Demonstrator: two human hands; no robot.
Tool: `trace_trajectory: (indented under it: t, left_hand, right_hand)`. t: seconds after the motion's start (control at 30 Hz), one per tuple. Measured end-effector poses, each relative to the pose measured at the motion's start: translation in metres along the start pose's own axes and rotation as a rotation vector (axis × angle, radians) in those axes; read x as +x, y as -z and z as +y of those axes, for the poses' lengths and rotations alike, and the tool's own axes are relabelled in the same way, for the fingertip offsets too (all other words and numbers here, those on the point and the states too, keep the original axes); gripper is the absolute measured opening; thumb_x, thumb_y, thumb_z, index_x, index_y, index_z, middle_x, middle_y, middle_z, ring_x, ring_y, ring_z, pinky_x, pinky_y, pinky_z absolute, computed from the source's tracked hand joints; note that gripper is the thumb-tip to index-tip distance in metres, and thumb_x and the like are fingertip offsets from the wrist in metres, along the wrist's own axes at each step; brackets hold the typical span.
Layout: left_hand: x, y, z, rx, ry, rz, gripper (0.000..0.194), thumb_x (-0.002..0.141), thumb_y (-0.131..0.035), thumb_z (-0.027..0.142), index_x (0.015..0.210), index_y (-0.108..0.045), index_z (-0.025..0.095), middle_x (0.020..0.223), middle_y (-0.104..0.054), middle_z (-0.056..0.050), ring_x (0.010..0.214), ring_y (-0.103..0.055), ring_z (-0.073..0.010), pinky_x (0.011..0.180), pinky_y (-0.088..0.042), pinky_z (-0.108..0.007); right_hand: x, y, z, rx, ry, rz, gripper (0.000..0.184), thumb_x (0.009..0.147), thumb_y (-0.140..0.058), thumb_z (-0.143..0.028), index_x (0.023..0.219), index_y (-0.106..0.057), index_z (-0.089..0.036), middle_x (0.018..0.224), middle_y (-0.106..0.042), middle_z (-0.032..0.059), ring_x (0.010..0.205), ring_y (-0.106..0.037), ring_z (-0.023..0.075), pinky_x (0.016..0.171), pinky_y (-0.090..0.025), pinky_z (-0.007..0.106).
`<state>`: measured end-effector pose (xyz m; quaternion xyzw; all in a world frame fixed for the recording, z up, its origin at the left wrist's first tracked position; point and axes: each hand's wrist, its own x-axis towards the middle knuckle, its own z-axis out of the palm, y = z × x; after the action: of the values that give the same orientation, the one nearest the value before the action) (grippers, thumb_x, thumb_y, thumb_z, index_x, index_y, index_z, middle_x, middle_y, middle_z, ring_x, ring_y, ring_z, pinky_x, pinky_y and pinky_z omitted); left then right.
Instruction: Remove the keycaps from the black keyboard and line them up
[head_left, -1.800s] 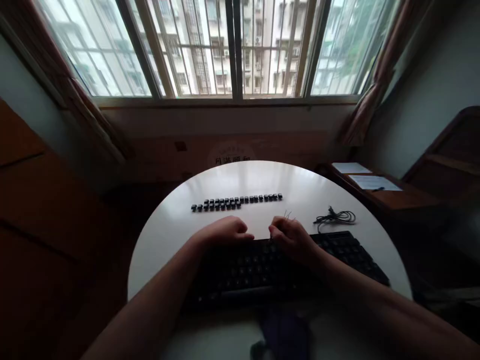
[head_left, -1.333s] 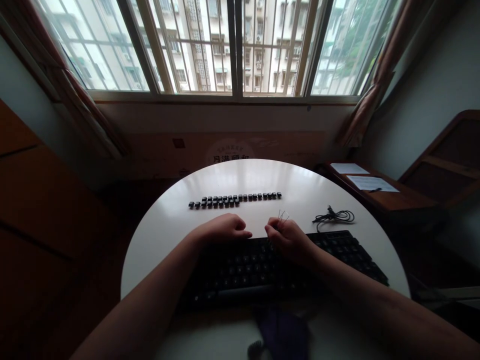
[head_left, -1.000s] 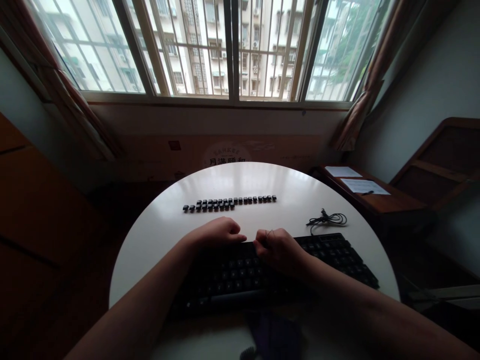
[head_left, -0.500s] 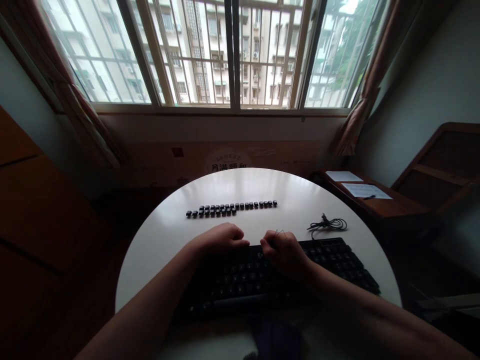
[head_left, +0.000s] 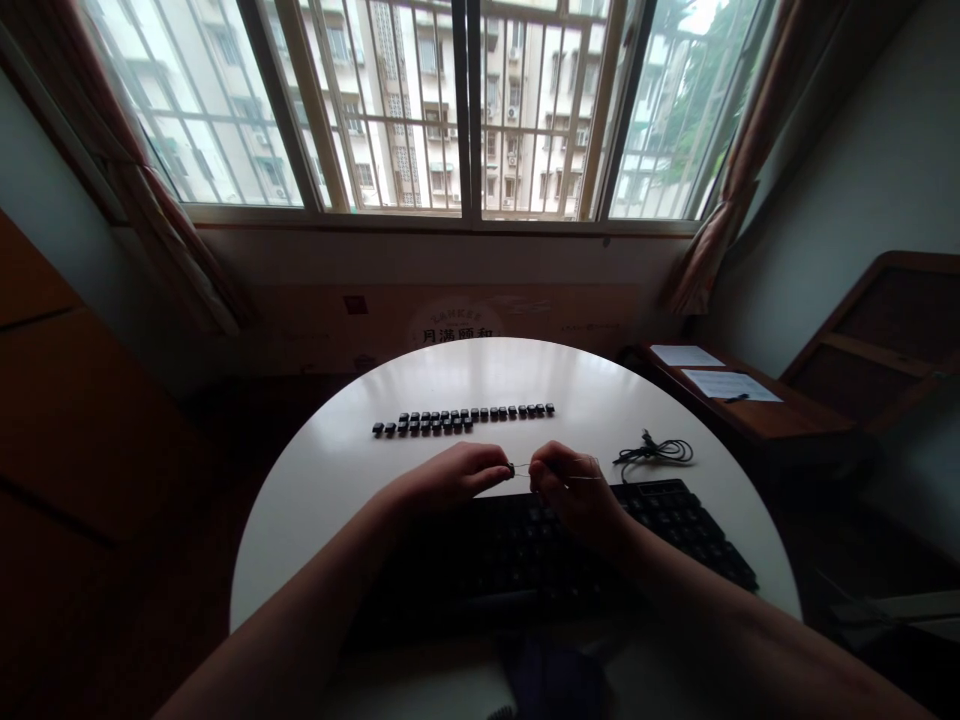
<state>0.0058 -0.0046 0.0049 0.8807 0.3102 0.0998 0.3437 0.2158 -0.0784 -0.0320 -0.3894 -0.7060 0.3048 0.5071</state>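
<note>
My left hand [head_left: 469, 470] is closed with a small black keycap [head_left: 511, 470] pinched at its fingertips. My right hand [head_left: 570, 480] grips a thin wire keycap puller [head_left: 586, 477], whose wire ends reach left to the keycap. Both hands are above the back edge of a black keyboard [head_left: 517, 570], and my forearms hide parts of it. Farther back on the white table [head_left: 322, 510], several loose black keycaps [head_left: 435, 426] stand in two rows.
A coiled black cable [head_left: 660, 450] lies behind the keyboard's right part. On a low wooden table [head_left: 795, 415] at the right are paper sheets [head_left: 731, 385] and a pen [head_left: 737, 398]. A barred window [head_left: 469, 120] is ahead. Something dark purple [head_left: 555, 680] shows at the near edge.
Both hands have risen slightly off the keyboard. The keycap now shows between them, with the puller's wire turned toward it; before, the wire stuck up above my right hand.
</note>
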Motion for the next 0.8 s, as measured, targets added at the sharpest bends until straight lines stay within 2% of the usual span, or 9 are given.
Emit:
trace_trajectory:
  t: [0.17,0.27,0.37,0.53,0.67,0.73,0.8]
  left_hand:
    - [0.001,-0.001,-0.005,-0.150,0.045,-0.006,0.036,0.089,-0.053,0.052,0.090,-0.060,0.016,0.078,-0.056,-0.001,0.069,-0.051,-0.0148,0.061,-0.042,-0.025]
    - [0.003,-0.003,-0.009,-0.238,0.061,-0.007,0.034,0.086,-0.055,0.050,0.086,-0.056,0.016,0.071,-0.050,0.002,0.063,-0.048,-0.0127,0.055,-0.039,-0.023]
    - [0.004,-0.005,-0.012,-0.279,0.053,0.014,0.033,0.084,-0.055,0.049,0.087,-0.055,0.016,0.069,-0.047,0.003,0.060,-0.046,-0.0114,0.052,-0.038,-0.022]
    - [0.004,-0.003,-0.018,-0.319,0.019,0.062,0.030,0.083,-0.054,0.047,0.086,-0.053,0.017,0.070,-0.046,0.003,0.059,-0.047,-0.0111,0.051,-0.042,-0.023]
    - [0.000,0.004,-0.017,-0.284,0.047,0.103,0.029,0.083,-0.054,0.045,0.083,-0.052,0.017,0.070,-0.050,0.003,0.060,-0.049,-0.0114,0.052,-0.042,-0.023]
    - [-0.003,0.006,-0.014,-0.248,0.055,0.078,0.030,0.084,-0.055,0.046,0.085,-0.055,0.016,0.073,-0.054,0.001,0.063,-0.052,-0.0128,0.054,-0.044,-0.024]
    - [-0.005,0.007,-0.011,-0.216,0.047,0.014,0.033,0.084,-0.057,0.048,0.089,-0.059,0.016,0.078,-0.058,-0.001,0.067,-0.056,-0.0146,0.056,-0.046,-0.026]
  right_hand:
    - [0.000,0.005,-0.006,-0.044,0.065,-0.110,0.025,0.095,-0.054,-0.039,0.083,-0.058,-0.018,0.068,-0.055,-0.0012,0.058,-0.049,0.0114,0.054,-0.040,0.023]
    - [-0.001,0.007,-0.009,-0.121,0.097,-0.133,0.032,0.098,-0.048,-0.043,0.084,-0.060,-0.018,0.071,-0.057,0.0006,0.061,-0.051,0.0126,0.059,-0.042,0.025]
    - [-0.002,0.005,-0.010,-0.146,0.108,-0.083,0.040,0.103,-0.038,-0.045,0.085,-0.062,-0.018,0.075,-0.060,0.0029,0.066,-0.056,0.0145,0.063,-0.045,0.027]
    - [-0.002,0.004,-0.010,-0.273,0.174,0.061,0.040,0.104,-0.034,-0.042,0.085,-0.061,-0.019,0.082,-0.063,0.0056,0.074,-0.060,0.0176,0.069,-0.048,0.030]
    - [0.000,0.007,-0.012,-0.440,0.315,0.166,0.027,0.102,-0.036,-0.030,0.100,-0.061,-0.021,0.106,-0.064,0.0107,0.101,-0.059,0.0243,0.086,-0.049,0.039]
    - [0.000,0.005,-0.012,-0.513,0.365,0.155,0.023,0.100,-0.039,-0.022,0.111,-0.059,-0.023,0.117,-0.062,0.0123,0.109,-0.057,0.0261,0.091,-0.048,0.043]
    - [0.000,0.002,-0.012,-0.565,0.391,0.097,0.028,0.097,-0.040,-0.016,0.117,-0.057,-0.022,0.110,-0.066,0.0118,0.100,-0.061,0.0248,0.086,-0.050,0.041]
